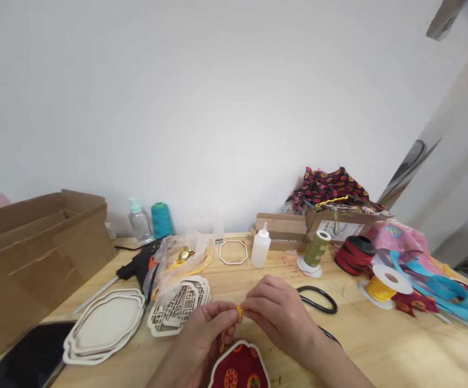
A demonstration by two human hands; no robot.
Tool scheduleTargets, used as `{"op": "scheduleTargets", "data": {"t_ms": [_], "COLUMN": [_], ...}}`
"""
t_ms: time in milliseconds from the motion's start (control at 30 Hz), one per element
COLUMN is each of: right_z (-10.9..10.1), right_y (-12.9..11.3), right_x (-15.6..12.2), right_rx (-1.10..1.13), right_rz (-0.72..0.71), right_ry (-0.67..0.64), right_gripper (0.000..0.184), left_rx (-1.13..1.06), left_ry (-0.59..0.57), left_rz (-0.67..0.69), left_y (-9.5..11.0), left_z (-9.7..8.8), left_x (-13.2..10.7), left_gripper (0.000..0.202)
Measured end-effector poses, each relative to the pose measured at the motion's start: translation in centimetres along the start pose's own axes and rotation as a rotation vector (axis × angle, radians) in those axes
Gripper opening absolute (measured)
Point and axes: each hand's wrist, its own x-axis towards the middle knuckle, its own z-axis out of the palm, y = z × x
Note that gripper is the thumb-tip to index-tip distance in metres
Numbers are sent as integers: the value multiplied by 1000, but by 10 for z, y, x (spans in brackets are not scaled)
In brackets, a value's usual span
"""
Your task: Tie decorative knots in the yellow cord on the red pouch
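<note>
My left hand point(207, 337) and my right hand point(278, 318) meet above the near middle of the table. A yellow cord point(239, 311) is pinched between the fingertips of both. More of this cord hangs below my left fingers, beside a dark red patterned fabric piece point(242, 366) with a cream scalloped rim. The lower part of that piece is cut off by the picture's edge. By my right hand lie black-handled scissors point(334, 308), partly hidden under the forearm. Left of my hands is a stack of cream lattice panels point(159, 318).
Cream scalloped boards point(107, 323), a dark phone-like slab point(27, 355), a cardboard box point(35, 269) and a black glue gun point(137, 267) stand left. Behind are a white squeeze bottle point(261, 249) and an olive thread spool point(317, 249). A yellow cord spool point(379, 291) and fabric scraps are right.
</note>
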Motion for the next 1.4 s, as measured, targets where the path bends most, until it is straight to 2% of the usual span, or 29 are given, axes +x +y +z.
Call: {"op": "scheduleTargets", "data": {"t_ms": [100, 333, 500, 700, 833, 1067, 1200, 1400], "right_z": [-1, 0, 4, 7, 7, 8, 8, 7], "right_y": [-2, -6, -8, -8, -6, -4, -4, -5], "right_x": [-1, -4, -4, -5, -4, -4, -4, -4], "right_rx": [-52, 83, 88, 74, 114, 87, 118, 214], "right_rz": [-23, 62, 115, 213, 178, 105, 210, 424], "right_ry": [-16, -58, -10, 29, 42, 46, 48, 45], "right_gripper": [16, 13, 6, 8, 10, 12, 10, 8], "left_rx": [-22, -76, -16, 103, 196, 257, 374, 464], "left_ry": [-5, -13, -1, 41, 85, 58, 3, -7], "left_rz": [-15, 7, 33, 62, 71, 101, 171, 265], "left_y": [-2, -6, -7, -5, -4, -1, 0, -1], "left_z": [-2, -6, -7, -7, -6, -4, -3, -1], "left_x": [1, 2, 3, 1, 1, 4, 2, 1], "left_gripper": [15, 12, 15, 18, 20, 24, 24, 20]}}
